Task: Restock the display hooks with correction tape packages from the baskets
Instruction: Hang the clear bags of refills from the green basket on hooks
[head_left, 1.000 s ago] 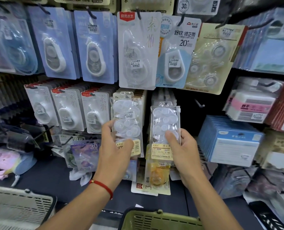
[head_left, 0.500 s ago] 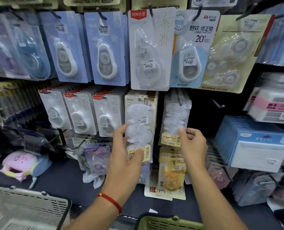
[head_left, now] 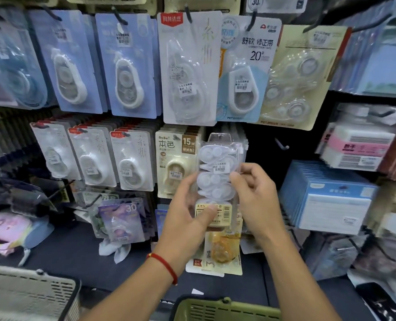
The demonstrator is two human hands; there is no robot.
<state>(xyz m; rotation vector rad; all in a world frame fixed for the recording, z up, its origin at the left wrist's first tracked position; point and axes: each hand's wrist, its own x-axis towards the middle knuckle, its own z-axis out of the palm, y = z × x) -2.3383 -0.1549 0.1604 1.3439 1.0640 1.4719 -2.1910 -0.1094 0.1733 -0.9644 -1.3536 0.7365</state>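
Note:
A clear package of white correction tapes (head_left: 216, 179) with a yellow barcode label is held up in front of the display wall. My left hand (head_left: 185, 216) grips its lower part, thumb over the label. My right hand (head_left: 255, 195) pinches its right edge with curled fingers. The package's hang tab sits near a row of matching packages on a hook (head_left: 241, 144) behind it. A beige "15M" correction tape package (head_left: 176, 163) hangs just to the left. An empty hook (head_left: 281, 144) juts out to the right.
Blue and white correction tape cards (head_left: 127, 66) hang in rows above and to the left. A grey basket (head_left: 28, 295) sits at the lower left, a green basket (head_left: 224, 309) at the bottom centre. Blue boxed stock (head_left: 331, 200) stands at the right. An orange tape package (head_left: 222, 251) hangs below.
My right hand let go of the package it hung on the hook. My left hand carried its package rightwards, uncovering the beige one, and my right hand now pinches its edge.

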